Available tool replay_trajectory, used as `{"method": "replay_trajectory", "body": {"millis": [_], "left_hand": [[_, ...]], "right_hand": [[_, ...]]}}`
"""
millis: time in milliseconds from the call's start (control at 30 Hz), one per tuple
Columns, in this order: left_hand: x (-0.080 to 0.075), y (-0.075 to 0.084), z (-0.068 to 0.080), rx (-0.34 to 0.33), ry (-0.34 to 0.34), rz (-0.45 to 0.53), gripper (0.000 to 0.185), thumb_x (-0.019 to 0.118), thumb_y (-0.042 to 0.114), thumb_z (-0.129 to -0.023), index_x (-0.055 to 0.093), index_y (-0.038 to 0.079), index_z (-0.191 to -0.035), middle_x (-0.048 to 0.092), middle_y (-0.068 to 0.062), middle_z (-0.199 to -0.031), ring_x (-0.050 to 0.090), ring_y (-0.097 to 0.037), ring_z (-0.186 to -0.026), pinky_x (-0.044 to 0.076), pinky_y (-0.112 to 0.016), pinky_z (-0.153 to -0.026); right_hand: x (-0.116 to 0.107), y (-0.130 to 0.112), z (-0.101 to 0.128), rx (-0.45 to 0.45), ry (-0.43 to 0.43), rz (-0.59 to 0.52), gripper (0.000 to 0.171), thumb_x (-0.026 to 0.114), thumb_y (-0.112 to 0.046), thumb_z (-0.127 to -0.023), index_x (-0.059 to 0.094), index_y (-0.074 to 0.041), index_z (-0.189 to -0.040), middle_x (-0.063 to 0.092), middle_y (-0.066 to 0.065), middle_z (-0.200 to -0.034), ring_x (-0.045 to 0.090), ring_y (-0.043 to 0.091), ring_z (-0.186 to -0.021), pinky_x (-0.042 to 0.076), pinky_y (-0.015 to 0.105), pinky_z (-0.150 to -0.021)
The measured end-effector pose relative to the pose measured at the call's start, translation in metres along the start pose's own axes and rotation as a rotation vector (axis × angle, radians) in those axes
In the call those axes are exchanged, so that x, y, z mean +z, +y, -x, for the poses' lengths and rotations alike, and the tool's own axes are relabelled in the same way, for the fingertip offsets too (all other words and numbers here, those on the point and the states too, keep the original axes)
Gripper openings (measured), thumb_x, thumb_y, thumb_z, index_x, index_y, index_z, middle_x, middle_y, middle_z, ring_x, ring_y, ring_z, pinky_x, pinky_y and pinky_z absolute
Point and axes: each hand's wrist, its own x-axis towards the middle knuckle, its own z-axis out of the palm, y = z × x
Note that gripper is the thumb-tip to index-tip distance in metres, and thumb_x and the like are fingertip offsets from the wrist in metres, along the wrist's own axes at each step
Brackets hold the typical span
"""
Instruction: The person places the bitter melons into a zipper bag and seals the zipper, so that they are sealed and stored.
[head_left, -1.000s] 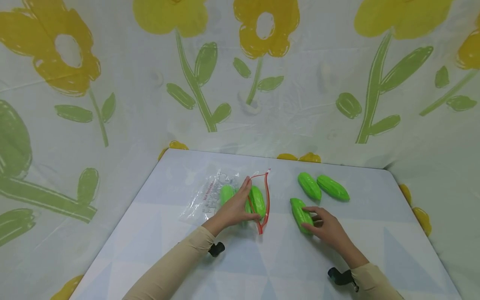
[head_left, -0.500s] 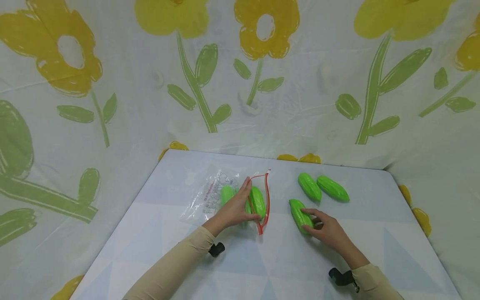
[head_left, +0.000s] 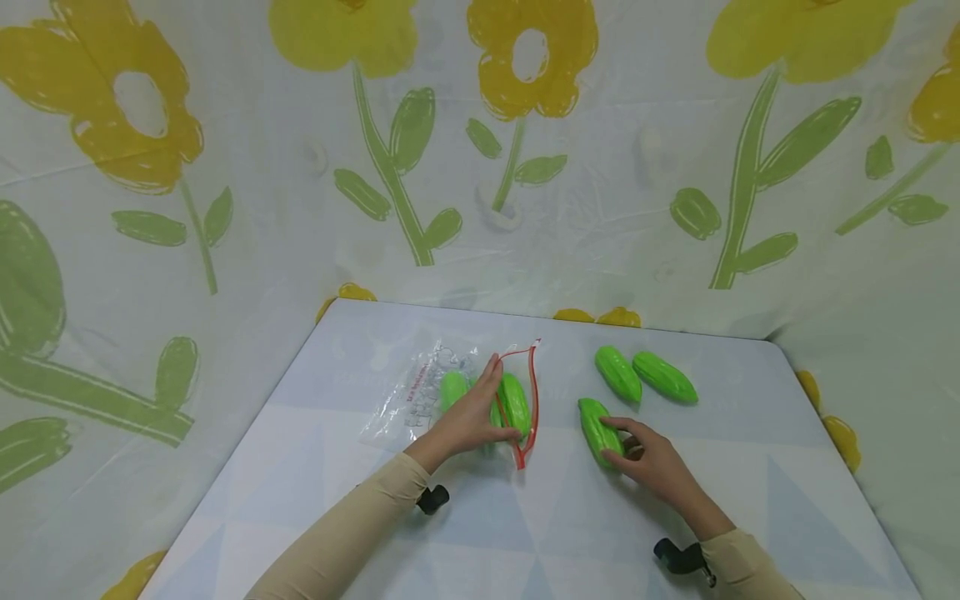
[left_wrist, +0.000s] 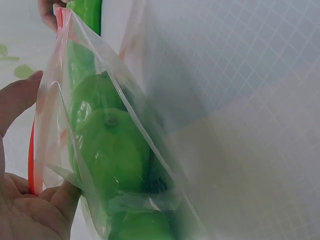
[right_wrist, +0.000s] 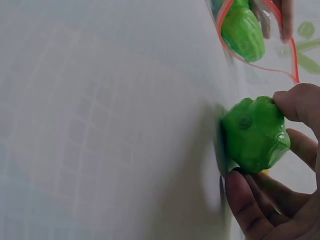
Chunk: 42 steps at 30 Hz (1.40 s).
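Note:
My left hand holds the mouth of a clear zip bag with a red rim, its thumb and fingers spread along the opening. Inside the bag lie several glossy green toy cucumbers, partly hidden behind that hand. The left wrist view shows them through the plastic. To the right, my right hand grips another green toy cucumber between thumb and fingers, low over the table. The right wrist view shows the blunt end of this cucumber, close to the tabletop.
Two more green toy cucumbers lie side by side on the pale patterned table, behind my right hand. A white curtain printed with yellow flowers surrounds the table at the back and sides.
My right hand and the cucumber it grips have shifted very slightly to the left. The left hand and the zip bag stay where they were.

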Motion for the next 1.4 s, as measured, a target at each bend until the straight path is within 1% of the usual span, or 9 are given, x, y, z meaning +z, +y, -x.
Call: {"method": "replay_trajectory", "body": {"millis": [200,400,500,700,867,1000,1133,1233,1400], "left_hand": [[0.0,-0.001,0.0,-0.003,0.001,-0.008,0.118,0.078,0.046,-0.069,0.0,0.01,-0.15,-0.01,0.001,-0.155,0.012,-0.019,-0.141,0.031,-0.035,-0.107],[0.001,-0.001,0.0,-0.005,0.0,-0.016,0.118,0.077,0.049,-0.069,0.002,0.007,-0.15,-0.011,0.003,-0.155,0.011,-0.018,-0.141,0.031,-0.034,-0.107],[0.001,-0.001,0.0,-0.002,0.0,-0.019,0.118,0.077,0.049,-0.069,0.002,0.007,-0.15,-0.011,0.001,-0.155,0.011,-0.018,-0.141,0.03,-0.034,-0.107],[0.001,0.0,0.0,0.002,-0.001,-0.013,0.117,0.077,0.048,-0.069,0.003,0.006,-0.15,-0.009,0.0,-0.156,0.011,-0.019,-0.141,0.03,-0.035,-0.107],[0.0,0.0,0.001,0.002,-0.002,-0.018,0.118,0.077,0.049,-0.07,0.001,0.007,-0.15,-0.008,-0.001,-0.156,0.011,-0.019,-0.141,0.03,-0.035,-0.108],[0.0,0.001,0.001,0.001,-0.004,-0.015,0.118,0.077,0.048,-0.07,-0.001,0.01,-0.15,-0.008,-0.002,-0.156,0.01,-0.018,-0.141,0.029,-0.036,-0.108],[-0.001,0.001,0.001,-0.002,-0.006,-0.012,0.118,0.077,0.048,-0.07,-0.002,0.012,-0.15,-0.008,-0.001,-0.156,0.011,-0.018,-0.141,0.029,-0.035,-0.108],[0.0,0.0,0.0,0.002,-0.003,-0.023,0.117,0.076,0.048,-0.071,-0.002,0.012,-0.15,-0.007,-0.003,-0.156,0.012,-0.018,-0.141,0.03,-0.035,-0.108],[0.0,0.001,0.001,0.024,0.011,-0.013,0.116,0.077,0.046,-0.071,0.001,0.008,-0.15,-0.005,-0.006,-0.156,0.016,-0.021,-0.14,0.032,-0.036,-0.106]], "right_hand": [[0.003,-0.003,-0.002,-0.047,0.024,0.001,0.056,0.07,-0.045,-0.078,0.051,-0.032,-0.129,0.059,0.002,-0.116,0.059,0.016,-0.085,0.049,0.027,-0.059],[0.007,-0.008,-0.008,-0.114,0.032,-0.014,0.056,0.07,-0.046,-0.078,0.052,-0.032,-0.129,0.058,-0.002,-0.117,0.057,0.012,-0.083,0.051,0.026,-0.067],[0.01,-0.012,-0.012,-0.142,0.03,-0.02,0.055,0.069,-0.047,-0.078,0.052,-0.033,-0.129,0.056,-0.004,-0.119,0.057,0.01,-0.084,0.051,0.026,-0.07],[0.015,-0.021,-0.014,-0.223,0.007,-0.078,0.052,0.071,-0.038,-0.08,0.052,-0.032,-0.128,0.055,-0.003,-0.124,0.057,0.013,-0.086,0.053,0.026,-0.072],[0.019,-0.025,-0.015,-0.29,0.002,-0.097,0.052,0.07,-0.038,-0.081,0.052,-0.031,-0.129,0.055,-0.004,-0.125,0.057,0.012,-0.087,0.053,0.026,-0.071],[0.019,-0.029,-0.017,-0.334,0.004,-0.1,0.052,0.071,-0.033,-0.081,0.052,-0.029,-0.129,0.054,-0.008,-0.124,0.057,0.011,-0.087,0.053,0.026,-0.071],[0.021,-0.033,-0.022,-0.372,-0.008,-0.091,0.052,0.073,-0.027,-0.081,0.053,-0.026,-0.129,0.054,-0.007,-0.123,0.056,0.013,-0.089,0.054,0.027,-0.071],[0.023,-0.036,-0.027,-0.396,-0.018,-0.065,0.051,0.073,-0.027,-0.081,0.053,-0.028,-0.128,0.054,-0.008,-0.124,0.055,0.011,-0.089,0.053,0.027,-0.072],[0.028,-0.039,-0.038,-0.422,-0.009,-0.041,0.051,0.072,-0.03,-0.081,0.053,-0.031,-0.128,0.053,-0.01,-0.125,0.054,0.009,-0.09,0.053,0.026,-0.072]]}}
